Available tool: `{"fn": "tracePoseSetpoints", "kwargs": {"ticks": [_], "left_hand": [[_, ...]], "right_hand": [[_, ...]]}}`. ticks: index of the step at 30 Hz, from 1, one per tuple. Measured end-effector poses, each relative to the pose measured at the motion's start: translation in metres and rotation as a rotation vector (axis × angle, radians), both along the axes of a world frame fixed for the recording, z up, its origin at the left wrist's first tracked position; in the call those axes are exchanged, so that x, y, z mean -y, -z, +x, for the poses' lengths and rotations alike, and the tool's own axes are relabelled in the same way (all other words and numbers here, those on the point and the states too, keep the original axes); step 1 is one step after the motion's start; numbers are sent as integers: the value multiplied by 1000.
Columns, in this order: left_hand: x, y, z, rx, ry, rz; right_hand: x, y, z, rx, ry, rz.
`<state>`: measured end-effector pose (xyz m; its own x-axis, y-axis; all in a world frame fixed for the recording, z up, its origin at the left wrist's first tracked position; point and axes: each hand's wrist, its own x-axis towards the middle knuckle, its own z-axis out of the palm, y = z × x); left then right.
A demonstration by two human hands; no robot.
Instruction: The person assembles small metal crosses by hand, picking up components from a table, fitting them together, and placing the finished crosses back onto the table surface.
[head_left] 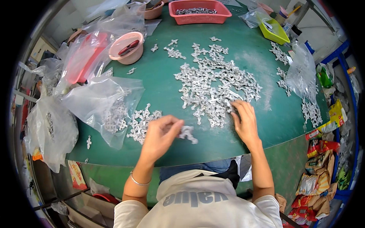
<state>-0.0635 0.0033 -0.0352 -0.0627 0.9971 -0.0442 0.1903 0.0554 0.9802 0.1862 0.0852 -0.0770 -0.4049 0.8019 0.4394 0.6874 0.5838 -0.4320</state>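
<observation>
The left hand (161,133) is above the green worktop (157,83) close to its near edge, fingers curled and thumb pressed to the index finger. It seems to pinch a small grey metal casting (187,133) that juts out to the right of the fingertips; blur hides the exact hold. The right hand (245,119) reaches to the near side of the large heap of castings (195,93), its thumb somewhat apart from the forefinger; whether a piece sits between them I cannot tell.

The large heap spreads over the middle of the worktop, and a smaller pile (140,123) lies just beyond the left hand, toward the left edge, next to a clear plastic bag (89,97) with more pieces in it. A pink basin (199,19) of similar parts stands at the far edge.

Each casting looks light, rigid and knobbly, with rounded lobes and narrow necks. It should not bend in the fingers, though the lobes may catch on neighbouring pieces. The narrow neck looks the best place for a thumb-and-forefinger pinch, and a dusty surface could make it slightly slippery.
</observation>
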Motion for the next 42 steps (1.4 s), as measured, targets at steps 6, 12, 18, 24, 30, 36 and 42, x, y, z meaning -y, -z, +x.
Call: {"fn": "tracePoseSetpoints", "kwargs": {"ticks": [6, 12, 18, 24, 30, 36, 42], "left_hand": [[0, -9, 24, 422, 53, -45], [2, -23, 33, 553, 146, -62], [3, -30, 42, 632, 209, -89], [5, -33, 43, 658, 251, -139], [4, -33, 44, 667, 254, -149], [3, -33, 44, 652, 270, -155], [3, -37, 45, 685, 277, -189]], "right_hand": [[14, -7, 2, -250, 41, -115], [21, -10, 2, -277, 64, -152], [22, -3, 0, -222, 69, -103], [24, -1, -4, -215, 71, -136], [25, -3, -8, -260, 95, -218], [22, 0, -8, -308, 82, -169], [22, 9, -5, -456, 199, -301]]}}
